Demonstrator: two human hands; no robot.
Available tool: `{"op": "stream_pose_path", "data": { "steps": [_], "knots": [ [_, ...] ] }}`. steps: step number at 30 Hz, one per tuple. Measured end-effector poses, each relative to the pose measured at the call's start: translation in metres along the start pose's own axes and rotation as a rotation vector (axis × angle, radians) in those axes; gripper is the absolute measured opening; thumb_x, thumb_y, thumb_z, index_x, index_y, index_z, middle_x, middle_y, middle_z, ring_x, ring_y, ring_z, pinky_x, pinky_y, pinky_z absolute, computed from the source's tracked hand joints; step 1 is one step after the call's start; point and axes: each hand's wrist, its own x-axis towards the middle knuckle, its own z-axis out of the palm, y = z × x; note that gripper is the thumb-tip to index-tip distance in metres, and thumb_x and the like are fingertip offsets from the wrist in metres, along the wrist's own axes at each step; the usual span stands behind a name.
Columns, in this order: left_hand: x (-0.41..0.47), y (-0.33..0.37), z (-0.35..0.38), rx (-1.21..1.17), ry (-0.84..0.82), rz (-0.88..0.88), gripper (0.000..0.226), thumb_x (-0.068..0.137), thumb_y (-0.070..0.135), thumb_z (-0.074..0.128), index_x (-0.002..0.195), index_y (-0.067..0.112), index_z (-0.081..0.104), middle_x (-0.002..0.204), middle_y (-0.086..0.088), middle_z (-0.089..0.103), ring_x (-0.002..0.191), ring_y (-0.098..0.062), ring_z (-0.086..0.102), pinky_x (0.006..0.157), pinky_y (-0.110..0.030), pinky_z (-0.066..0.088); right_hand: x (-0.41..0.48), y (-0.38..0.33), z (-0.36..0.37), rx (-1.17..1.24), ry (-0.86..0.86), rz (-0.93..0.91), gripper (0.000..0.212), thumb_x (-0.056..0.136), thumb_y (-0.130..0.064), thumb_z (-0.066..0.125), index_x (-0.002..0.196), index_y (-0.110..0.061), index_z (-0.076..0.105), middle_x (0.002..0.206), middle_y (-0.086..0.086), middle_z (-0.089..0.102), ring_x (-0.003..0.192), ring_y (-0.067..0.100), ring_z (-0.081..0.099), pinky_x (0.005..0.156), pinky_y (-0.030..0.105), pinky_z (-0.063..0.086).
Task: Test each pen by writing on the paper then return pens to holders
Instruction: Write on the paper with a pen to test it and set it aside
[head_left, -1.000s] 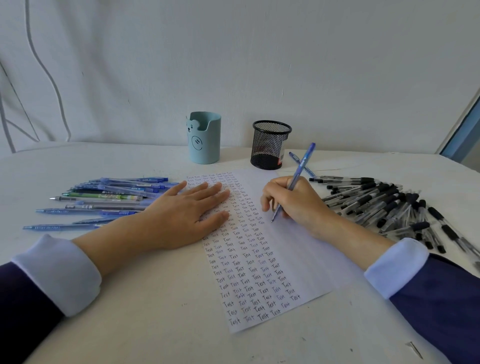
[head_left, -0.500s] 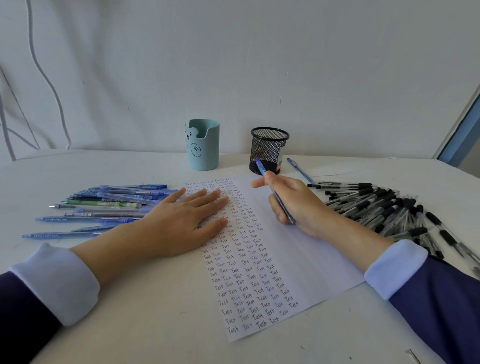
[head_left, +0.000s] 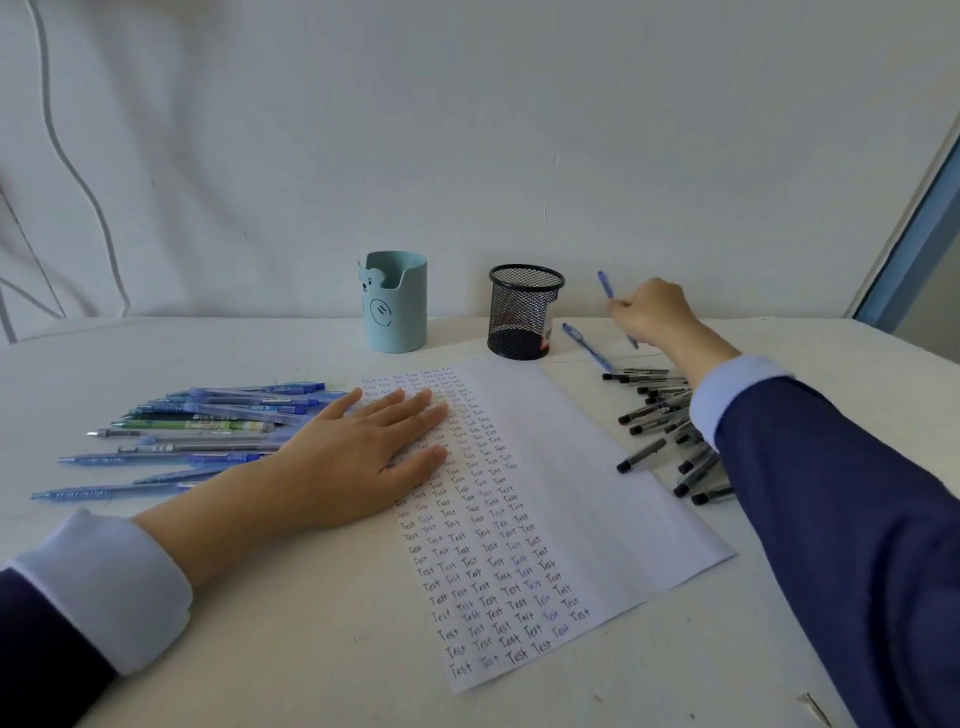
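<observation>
Now, right hand (head_left: 652, 312): fist closed round a blue pen (head_left: 605, 285), carried off the sheet to the far right, just beyond the mesh holder (head_left: 524, 310).
Left hand (head_left: 358, 457): flat, fingers spread, pinning the paper (head_left: 561, 499).
Change: a second ago that pen was writing; the test looks finished.
Meaning: it seems bound for the lone blue pen (head_left: 584, 345) lying there, not a holder.

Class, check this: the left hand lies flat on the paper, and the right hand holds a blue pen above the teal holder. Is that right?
One detail is wrong. The head view shows the right hand holding the blue pen to the right of the black mesh holder, not above the teal holder. The left hand does lie flat on the paper.
</observation>
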Motion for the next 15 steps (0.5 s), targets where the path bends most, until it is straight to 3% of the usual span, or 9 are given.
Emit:
{"op": "stream_pose_path", "data": {
  "steps": [3,8,12,15],
  "knots": [
    [-0.001,0.001,0.0,0.006,0.0,-0.004,0.082,0.071,0.078,-0.014,0.148,0.051,-0.007,0.157,0.024,-0.009,0.145,0.003,-0.008,0.119,-0.032,-0.01,0.004,-0.002,0.017,-0.168,-0.1,0.006,0.042,0.098,-0.026,0.051,0.061,-0.006,0.043,0.06,0.009,0.047,0.058,0.025,0.049,0.048,0.027,0.031],
    [0.0,0.0,0.001,0.0,0.002,-0.006,0.081,0.072,0.079,-0.014,0.148,0.051,-0.006,0.158,0.023,-0.008,0.145,0.002,-0.008,0.12,-0.034,-0.009,-0.006,-0.012,0.037,-0.278,-0.15,0.019,0.024,0.098,-0.026,0.05,0.097,-0.003,0.057,0.099,0.014,0.058,0.091,0.035,0.059,0.07,0.031,0.04],
    [-0.001,0.0,0.0,-0.004,0.007,-0.01,0.079,0.077,0.078,-0.01,0.15,0.049,-0.002,0.159,0.02,-0.004,0.146,0.0,-0.005,0.121,-0.037,-0.006,-0.01,-0.013,0.04,-0.282,-0.164,0.036,0.03,0.099,-0.027,0.049,0.097,0.001,0.057,0.099,0.015,0.06,0.086,0.033,0.056,0.069,0.031,0.04],
    [-0.003,0.004,-0.004,0.011,0.088,-0.024,0.074,0.084,0.073,-0.003,0.152,0.045,0.005,0.16,0.018,0.002,0.147,-0.001,-0.002,0.121,-0.036,-0.005,-0.014,-0.015,0.032,-0.198,-0.087,0.051,0.037,0.101,-0.031,0.043,0.101,0.002,0.059,0.1,0.016,0.059,0.096,0.036,0.058,0.073,0.031,0.04]
  ]
}}
